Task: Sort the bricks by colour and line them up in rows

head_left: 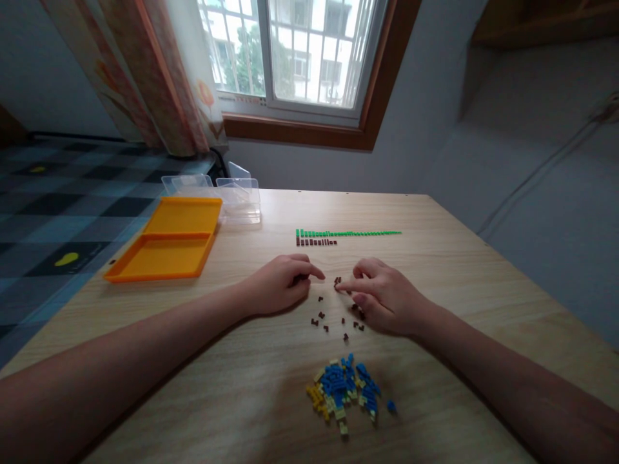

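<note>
Small brown building bricks [321,315] lie scattered between and below my hands. My left hand [285,282] rests on the table with its index finger stretched out and the other fingers curled; nothing shows in it. The index fingertip of my right hand [387,293] touches a small cluster of brown bricks [338,280]. Its thumb stands apart from that finger, and more brown bricks sit partly hidden beside it. Beyond the hands runs a long row of green bricks [338,234]. Just in front of that is a shorter row of brown bricks [316,242].
A mixed pile of blue, yellow and cream bricks [341,386] lies nearest me, with a lone blue brick [391,406] to its right. At the left, an orange tray box [159,258] lies open. Clear plastic boxes [239,209] stand behind it on the wooden table [232,393].
</note>
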Action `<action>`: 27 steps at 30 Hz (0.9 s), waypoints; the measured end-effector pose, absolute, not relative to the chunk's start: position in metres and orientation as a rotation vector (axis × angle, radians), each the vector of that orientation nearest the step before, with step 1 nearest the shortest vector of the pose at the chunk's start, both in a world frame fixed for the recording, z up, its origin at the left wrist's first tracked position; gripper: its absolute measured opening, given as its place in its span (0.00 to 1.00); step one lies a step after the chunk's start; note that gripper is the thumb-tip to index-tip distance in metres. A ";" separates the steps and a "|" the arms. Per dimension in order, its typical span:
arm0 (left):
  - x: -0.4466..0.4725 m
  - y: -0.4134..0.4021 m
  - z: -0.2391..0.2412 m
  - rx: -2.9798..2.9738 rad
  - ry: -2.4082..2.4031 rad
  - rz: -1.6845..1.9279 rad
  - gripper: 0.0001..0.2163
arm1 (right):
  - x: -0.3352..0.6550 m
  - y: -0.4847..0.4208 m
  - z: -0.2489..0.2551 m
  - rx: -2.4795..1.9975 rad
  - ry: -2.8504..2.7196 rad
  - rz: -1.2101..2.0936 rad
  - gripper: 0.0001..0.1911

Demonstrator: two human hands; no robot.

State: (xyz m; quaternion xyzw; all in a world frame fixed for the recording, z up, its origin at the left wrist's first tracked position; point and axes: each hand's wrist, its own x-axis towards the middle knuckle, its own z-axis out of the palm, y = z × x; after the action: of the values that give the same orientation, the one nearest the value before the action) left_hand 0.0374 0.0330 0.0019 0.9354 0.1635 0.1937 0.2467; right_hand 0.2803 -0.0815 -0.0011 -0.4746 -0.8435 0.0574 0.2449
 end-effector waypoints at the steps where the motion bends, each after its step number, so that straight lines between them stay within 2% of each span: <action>1: 0.037 0.033 0.002 2.554 0.446 0.530 0.16 | 0.283 -0.080 -0.002 -1.325 -2.260 0.116 0.23; 4: 0.037 0.033 0.001 2.555 0.441 0.531 0.16 | 0.296 -0.079 -0.001 -1.373 -2.126 0.091 0.24; 8: 0.037 0.034 0.001 2.551 0.435 0.528 0.16 | 0.314 -0.081 0.005 -1.295 -2.154 0.224 0.24; 13: 0.036 0.033 0.002 2.572 0.409 0.473 0.14 | 0.315 -0.086 0.014 -1.213 -2.398 0.345 0.12; 15: 0.035 0.032 0.004 2.580 0.396 0.434 0.13 | 0.310 -0.088 0.014 -1.182 -2.434 0.354 0.10; 27: 0.033 0.032 0.004 2.606 0.299 0.382 0.14 | 0.324 -0.078 0.007 -1.297 -2.321 0.242 0.12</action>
State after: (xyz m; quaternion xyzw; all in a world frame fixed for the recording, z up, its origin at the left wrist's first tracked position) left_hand 0.0331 0.0322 0.0040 0.9537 0.1092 0.1397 0.2429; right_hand 0.3244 -0.0780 0.0066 -0.4725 -0.8452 0.0881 0.2338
